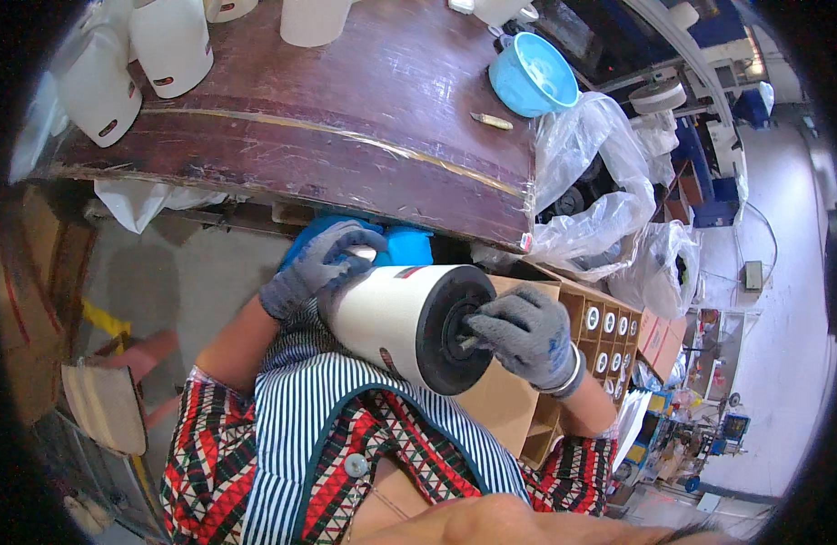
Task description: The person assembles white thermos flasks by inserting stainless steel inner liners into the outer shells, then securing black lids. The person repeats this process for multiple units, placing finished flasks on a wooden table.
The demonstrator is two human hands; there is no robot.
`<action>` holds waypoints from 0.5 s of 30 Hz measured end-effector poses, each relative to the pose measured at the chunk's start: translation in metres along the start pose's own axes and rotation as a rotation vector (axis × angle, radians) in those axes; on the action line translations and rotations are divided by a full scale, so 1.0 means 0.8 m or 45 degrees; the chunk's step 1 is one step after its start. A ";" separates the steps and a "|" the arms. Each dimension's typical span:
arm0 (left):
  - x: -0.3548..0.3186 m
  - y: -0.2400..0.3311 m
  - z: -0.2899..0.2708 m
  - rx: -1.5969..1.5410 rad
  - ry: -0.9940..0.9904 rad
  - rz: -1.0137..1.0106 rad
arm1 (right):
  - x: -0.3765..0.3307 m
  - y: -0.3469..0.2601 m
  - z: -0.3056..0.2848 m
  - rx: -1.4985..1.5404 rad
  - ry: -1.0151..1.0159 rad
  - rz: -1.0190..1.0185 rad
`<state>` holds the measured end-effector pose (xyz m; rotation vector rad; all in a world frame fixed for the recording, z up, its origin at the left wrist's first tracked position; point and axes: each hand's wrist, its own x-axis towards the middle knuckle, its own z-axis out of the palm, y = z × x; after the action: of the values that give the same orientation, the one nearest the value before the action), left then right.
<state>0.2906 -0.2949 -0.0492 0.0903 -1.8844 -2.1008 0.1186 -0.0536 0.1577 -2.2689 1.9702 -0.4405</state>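
While clasped against the striped apron below the desk (pixel 346 136) edge | white cylinder (pixel 391 318) lying sideways, black end cap (pixel 450 329) facing right | left hand (pixel 318 268), grey-gloved, wrapped over far end | right hand (pixel 523 334), gloved, fingers pinched into cap's centre | blue bowl (pixel 532 74) on desk | divided cardboard box (pixel 600 331) just right.

Single head-worn fisheye view, looking steeply down at close range. Workbench (pixel 346 136) toward 12 o'clock; wearer's torso at 6 o'clock; straight edges bend near the rim.
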 end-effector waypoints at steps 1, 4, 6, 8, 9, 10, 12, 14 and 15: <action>-0.006 -0.017 -0.009 -0.012 -0.002 -0.015 | -0.018 0.000 0.013 -0.055 -0.010 0.015; -0.010 -0.061 -0.015 0.020 -0.053 -0.108 | -0.082 -0.008 0.051 -0.122 0.171 0.276; -0.025 -0.084 0.002 0.118 0.074 -0.126 | -0.101 -0.026 0.063 -0.112 0.258 0.513; -0.043 -0.112 0.021 0.114 0.295 -0.082 | -0.108 -0.038 0.076 0.058 0.422 0.863; -0.045 -0.095 0.037 0.221 0.344 -0.036 | -0.113 -0.042 0.087 0.157 0.507 1.025; -0.042 -0.069 0.051 0.351 0.400 0.017 | -0.132 -0.042 0.102 0.151 0.573 1.143; -0.065 -0.078 0.043 0.311 0.446 0.057 | -0.149 -0.053 0.109 0.467 0.564 1.291; -0.077 -0.024 0.036 0.523 0.481 0.081 | -0.157 -0.058 0.109 0.934 0.641 1.254; -0.070 0.008 0.023 0.703 0.444 0.181 | -0.175 -0.041 0.128 0.936 0.722 1.181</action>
<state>0.3404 -0.2621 -0.0494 0.4031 -2.1093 -1.3216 0.1625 0.0776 0.0483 -0.7190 2.2487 -1.4360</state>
